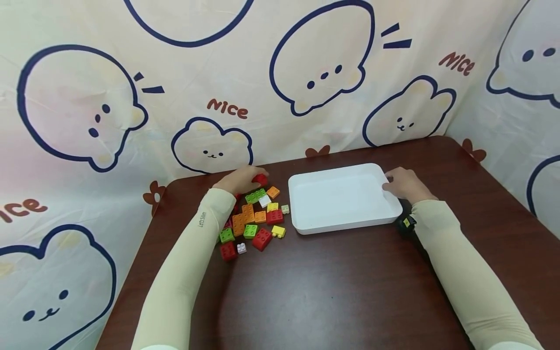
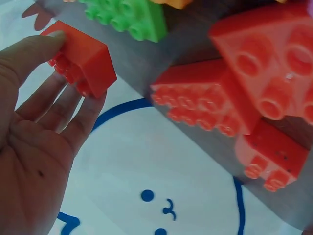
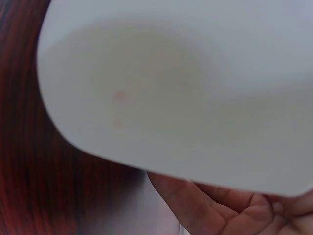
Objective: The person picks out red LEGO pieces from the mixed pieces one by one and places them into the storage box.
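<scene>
My left hand (image 1: 237,181) pinches a red toy building brick (image 2: 88,56) between thumb and fingers, at the far edge of a loose pile of bricks. The left wrist view shows its studs turned toward the fingers. Just below that hand lie a green brick (image 1: 255,196) and an orange brick (image 1: 273,192). At the right end of a shallow white tray (image 1: 345,227), my right hand (image 1: 408,184) grips the rim. In the right wrist view the fingers (image 3: 190,205) run along the tray's outer side, their tips hidden behind it. No bricks lie inside the tray.
Several red, orange, green, yellow and white bricks lie left of the tray, among them a red brick (image 1: 262,239) and a yellow brick (image 1: 278,232) near the front. A cartoon-printed cloth (image 1: 280,136) hangs behind the dark wooden table (image 1: 315,287).
</scene>
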`<state>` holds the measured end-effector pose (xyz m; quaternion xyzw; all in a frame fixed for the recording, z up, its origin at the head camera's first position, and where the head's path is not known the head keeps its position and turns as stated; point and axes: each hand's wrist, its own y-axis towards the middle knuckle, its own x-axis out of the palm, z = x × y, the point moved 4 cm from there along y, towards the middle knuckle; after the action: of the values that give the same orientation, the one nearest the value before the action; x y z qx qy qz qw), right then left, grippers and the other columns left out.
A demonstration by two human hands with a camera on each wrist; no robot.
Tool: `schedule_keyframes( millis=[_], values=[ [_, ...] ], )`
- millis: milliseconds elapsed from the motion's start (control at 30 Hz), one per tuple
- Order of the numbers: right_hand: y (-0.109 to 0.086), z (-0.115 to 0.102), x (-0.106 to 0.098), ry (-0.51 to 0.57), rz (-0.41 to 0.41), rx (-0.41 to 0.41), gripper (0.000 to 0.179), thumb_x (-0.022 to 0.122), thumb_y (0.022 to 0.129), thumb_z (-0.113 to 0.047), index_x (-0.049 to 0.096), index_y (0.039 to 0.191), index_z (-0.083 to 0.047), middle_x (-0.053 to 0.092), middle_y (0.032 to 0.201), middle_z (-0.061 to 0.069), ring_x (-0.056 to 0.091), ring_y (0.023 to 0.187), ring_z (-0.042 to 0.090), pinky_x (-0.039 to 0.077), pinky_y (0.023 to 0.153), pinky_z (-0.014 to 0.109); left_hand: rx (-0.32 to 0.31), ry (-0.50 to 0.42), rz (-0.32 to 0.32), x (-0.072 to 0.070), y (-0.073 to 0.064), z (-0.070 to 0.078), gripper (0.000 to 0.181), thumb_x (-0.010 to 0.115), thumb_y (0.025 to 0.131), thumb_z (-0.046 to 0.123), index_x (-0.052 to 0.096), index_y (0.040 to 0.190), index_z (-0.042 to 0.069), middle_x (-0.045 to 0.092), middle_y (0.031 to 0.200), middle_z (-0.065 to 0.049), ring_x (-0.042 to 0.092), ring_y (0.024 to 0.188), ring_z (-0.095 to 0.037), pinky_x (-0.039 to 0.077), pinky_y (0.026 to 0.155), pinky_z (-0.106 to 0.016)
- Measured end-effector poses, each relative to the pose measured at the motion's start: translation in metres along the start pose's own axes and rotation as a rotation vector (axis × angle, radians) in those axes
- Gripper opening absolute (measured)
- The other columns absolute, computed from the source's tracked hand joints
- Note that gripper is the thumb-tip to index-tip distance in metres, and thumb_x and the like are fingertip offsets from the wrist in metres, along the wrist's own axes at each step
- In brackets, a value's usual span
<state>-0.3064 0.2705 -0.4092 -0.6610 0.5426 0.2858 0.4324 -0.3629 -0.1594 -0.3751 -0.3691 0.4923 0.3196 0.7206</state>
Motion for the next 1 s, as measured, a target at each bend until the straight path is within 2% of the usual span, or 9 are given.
schedule_keyframes(
  millis=[167,433,700,1000],
  values=[
    [0.000,0.001,0.000,0.006,-0.003,0.002,0.051,0.054,0.101,-0.015,0.045,0.142,0.014,0.042,0.142,0.039,0.049,0.121,0.050,0.044,0.101,0.064,0.041,0.005,0.020,-0.005,0.003,0.014,0.044,0.069,0.096,0.006,0.061,0.140,0.009,0.065,0.129,-0.014,0.061,0.112,-0.030,0.052,0.101,-0.044],
    [0.002,0.003,0.000,-0.006,0.009,-0.005,0.050,0.054,0.100,-0.014,0.046,0.141,0.014,0.043,0.141,0.038,0.049,0.121,0.050,0.043,0.102,0.065,0.065,-0.010,0.052,-0.016,0.003,0.039,0.045,0.069,0.098,0.013,0.059,0.142,0.012,0.062,0.132,-0.012,0.059,0.112,-0.028,0.054,0.097,-0.042],
    [0.001,0.002,0.000,0.004,0.007,-0.008,0.050,0.054,0.100,-0.014,0.046,0.142,0.013,0.043,0.142,0.038,0.049,0.121,0.049,0.043,0.102,0.064,0.156,0.019,0.091,-0.025,0.004,0.071,0.042,0.070,0.097,0.016,0.063,0.138,0.014,0.066,0.125,-0.007,0.061,0.104,-0.021,0.055,0.092,-0.033],
    [-0.001,0.002,0.002,-0.006,0.020,-0.017,0.050,0.054,0.100,-0.013,0.046,0.142,0.014,0.044,0.141,0.038,0.048,0.122,0.050,0.042,0.103,0.065,0.252,0.049,0.109,-0.025,0.008,0.105,0.045,0.074,0.094,0.010,0.064,0.137,0.012,0.066,0.126,-0.009,0.061,0.108,-0.024,0.056,0.093,-0.033]
  ],
)
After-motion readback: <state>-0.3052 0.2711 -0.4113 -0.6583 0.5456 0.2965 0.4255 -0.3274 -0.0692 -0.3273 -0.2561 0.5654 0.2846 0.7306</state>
